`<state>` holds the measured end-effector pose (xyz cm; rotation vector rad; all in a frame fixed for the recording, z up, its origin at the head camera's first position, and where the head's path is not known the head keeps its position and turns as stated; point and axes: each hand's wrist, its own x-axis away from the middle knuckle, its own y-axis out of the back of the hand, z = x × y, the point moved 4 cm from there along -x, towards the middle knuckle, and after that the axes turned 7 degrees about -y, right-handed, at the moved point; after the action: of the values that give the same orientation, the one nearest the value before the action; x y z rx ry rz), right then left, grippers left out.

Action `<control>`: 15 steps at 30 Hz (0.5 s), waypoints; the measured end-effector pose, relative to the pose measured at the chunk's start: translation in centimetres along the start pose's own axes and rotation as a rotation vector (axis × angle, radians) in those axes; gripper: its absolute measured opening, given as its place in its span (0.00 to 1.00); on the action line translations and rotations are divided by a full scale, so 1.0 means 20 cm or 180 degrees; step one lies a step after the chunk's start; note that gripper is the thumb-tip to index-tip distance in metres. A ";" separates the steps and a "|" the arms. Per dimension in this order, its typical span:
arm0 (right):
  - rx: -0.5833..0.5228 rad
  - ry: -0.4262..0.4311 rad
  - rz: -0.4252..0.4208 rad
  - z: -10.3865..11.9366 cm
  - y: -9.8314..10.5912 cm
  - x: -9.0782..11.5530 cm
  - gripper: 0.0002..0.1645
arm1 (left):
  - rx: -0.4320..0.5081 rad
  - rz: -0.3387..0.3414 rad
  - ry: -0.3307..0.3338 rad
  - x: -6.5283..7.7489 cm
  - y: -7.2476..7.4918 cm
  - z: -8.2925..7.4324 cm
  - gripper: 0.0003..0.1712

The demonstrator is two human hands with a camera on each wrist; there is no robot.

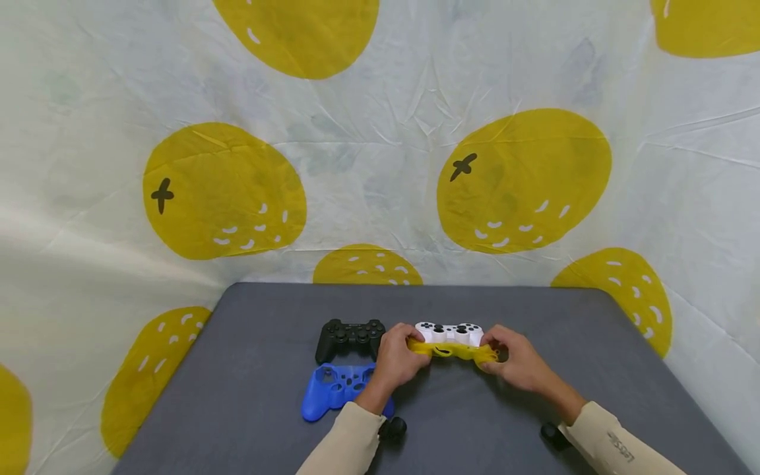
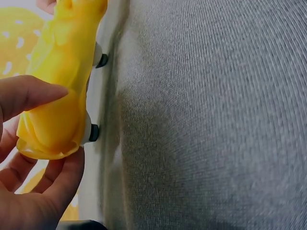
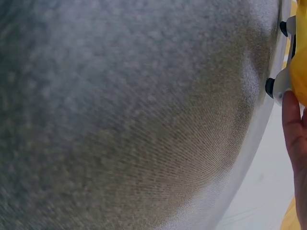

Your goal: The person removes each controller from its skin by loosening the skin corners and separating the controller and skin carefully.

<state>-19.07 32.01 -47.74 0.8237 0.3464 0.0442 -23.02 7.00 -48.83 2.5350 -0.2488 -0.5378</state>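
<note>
A white game controller (image 1: pixel 448 333) is held above the table between both hands, its face with the sticks and buttons showing. A yellow silicone cover (image 1: pixel 456 351) wraps its near, lower part. My left hand (image 1: pixel 396 355) grips the left end; in the left wrist view its thumb presses on the yellow cover (image 2: pixel 55 115), with fingers under the edge. At the right end, my right hand (image 1: pixel 515 359) pinches the yellow cover and controller. The right wrist view catches only part of that hand (image 3: pixel 297 139). How far the cover reaches underneath is hidden.
To the left, a black game controller (image 1: pixel 350 333) lies on the grey table (image 1: pixel 255 396). In front of it lies a blue silicone controller cover (image 1: pixel 335 387), partly hidden by my left forearm. A patterned curtain (image 1: pixel 368 165) hangs behind the table.
</note>
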 end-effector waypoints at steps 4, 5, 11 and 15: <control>-0.0076 -0.0042 0.0080 -0.01 0.00 0.00 0.21 | -0.0035 0.0098 -0.0059 -0.01 0.01 0.00 0.15; -0.0096 -0.0063 0.0106 -0.01 0.00 0.00 0.21 | -0.0053 0.0129 -0.0092 -0.01 0.01 0.00 0.14; -0.0215 -0.0136 0.0233 -0.02 0.00 -0.01 0.20 | -0.0201 0.0268 -0.0186 -0.02 0.02 -0.01 0.14; -0.0306 -0.0140 0.0302 -0.02 0.00 -0.01 0.20 | -0.0414 0.0380 -0.0212 -0.02 0.02 -0.02 0.14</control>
<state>-19.50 32.24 -47.97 0.7442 0.2618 0.1301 -23.22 7.01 -48.16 2.3624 -0.3747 -0.5733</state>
